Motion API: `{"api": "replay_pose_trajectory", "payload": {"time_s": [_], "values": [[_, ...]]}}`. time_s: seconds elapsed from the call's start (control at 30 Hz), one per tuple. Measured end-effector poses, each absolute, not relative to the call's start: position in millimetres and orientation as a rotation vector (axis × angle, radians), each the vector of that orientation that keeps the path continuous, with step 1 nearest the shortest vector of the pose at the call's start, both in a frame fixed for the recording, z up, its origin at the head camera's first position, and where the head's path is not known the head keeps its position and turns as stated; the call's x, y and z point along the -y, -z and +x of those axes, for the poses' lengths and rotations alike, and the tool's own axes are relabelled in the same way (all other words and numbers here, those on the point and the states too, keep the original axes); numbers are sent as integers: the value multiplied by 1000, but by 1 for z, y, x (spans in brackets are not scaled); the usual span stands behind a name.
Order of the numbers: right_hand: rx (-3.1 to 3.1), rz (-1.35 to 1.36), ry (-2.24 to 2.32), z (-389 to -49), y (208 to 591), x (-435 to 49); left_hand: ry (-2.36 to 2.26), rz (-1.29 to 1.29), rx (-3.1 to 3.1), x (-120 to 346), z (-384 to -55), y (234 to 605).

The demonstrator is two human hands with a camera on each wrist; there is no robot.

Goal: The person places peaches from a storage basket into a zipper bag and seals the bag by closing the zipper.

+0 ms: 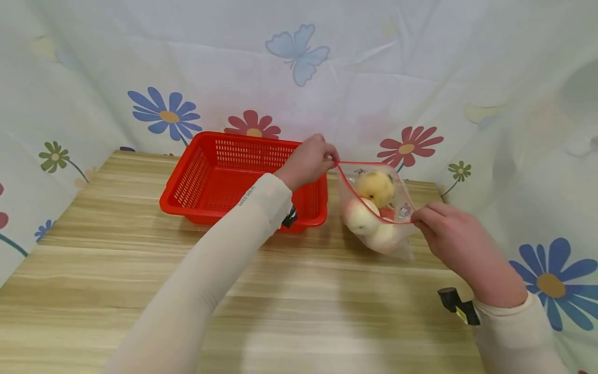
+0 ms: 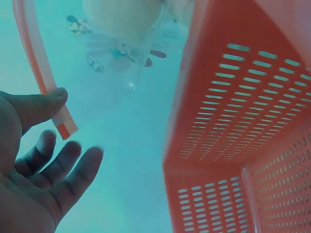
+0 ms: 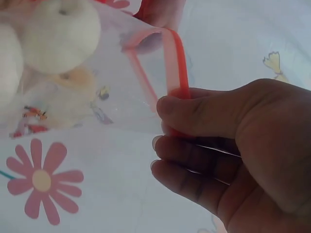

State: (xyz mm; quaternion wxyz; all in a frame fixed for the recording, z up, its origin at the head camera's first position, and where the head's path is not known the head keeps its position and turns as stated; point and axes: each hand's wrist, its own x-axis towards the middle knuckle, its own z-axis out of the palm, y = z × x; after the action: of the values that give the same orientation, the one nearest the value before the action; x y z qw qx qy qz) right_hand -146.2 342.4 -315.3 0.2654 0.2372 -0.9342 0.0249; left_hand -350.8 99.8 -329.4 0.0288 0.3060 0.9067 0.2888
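Note:
A clear zip-top bag (image 1: 404, 253) with a red seal strip stands right of the basket, its mouth spread wide. Inside it are several pale yellowish-pink round fruits (image 1: 375, 188). My left hand (image 1: 308, 162) pinches the left end of the bag's mouth, close by the basket's right back corner. In the left wrist view, the thumb (image 2: 41, 108) presses over the red strip (image 2: 34, 60) while the other fingers fan out below. My right hand (image 1: 455, 241) pinches the opposite end; the right wrist view shows thumb and forefinger on the strip (image 3: 176, 63).
A red slotted plastic basket (image 1: 179, 174) sits on the wood-grain table (image 1: 117, 249), its visible floor bare. The left forearm (image 1: 205, 280) crosses in front of it. Flower-printed cloth (image 1: 224, 62) hangs behind and along both sides. A black strap mount (image 1: 460, 306) is at the right wrist.

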Motion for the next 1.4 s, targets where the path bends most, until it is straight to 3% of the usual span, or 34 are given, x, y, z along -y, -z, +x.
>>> {"api": "replay_pose_trajectory", "payload": {"time_s": [0.47, 0.77, 1.07, 1.4], "values": [[2617, 525, -98, -151, 296, -398, -873, 995, -2671, -96, -343, 303], [2726, 270, -175, -159, 284, -431, -1117, 1073, -2278, -90, -324, 285], [2799, 201, -247, -180, 290, -437, -1329, 881, -2180, -99, -327, 301], [2873, 98, -304, -196, 295, -436, -1531, 907, -2053, -100, -325, 315]]}}
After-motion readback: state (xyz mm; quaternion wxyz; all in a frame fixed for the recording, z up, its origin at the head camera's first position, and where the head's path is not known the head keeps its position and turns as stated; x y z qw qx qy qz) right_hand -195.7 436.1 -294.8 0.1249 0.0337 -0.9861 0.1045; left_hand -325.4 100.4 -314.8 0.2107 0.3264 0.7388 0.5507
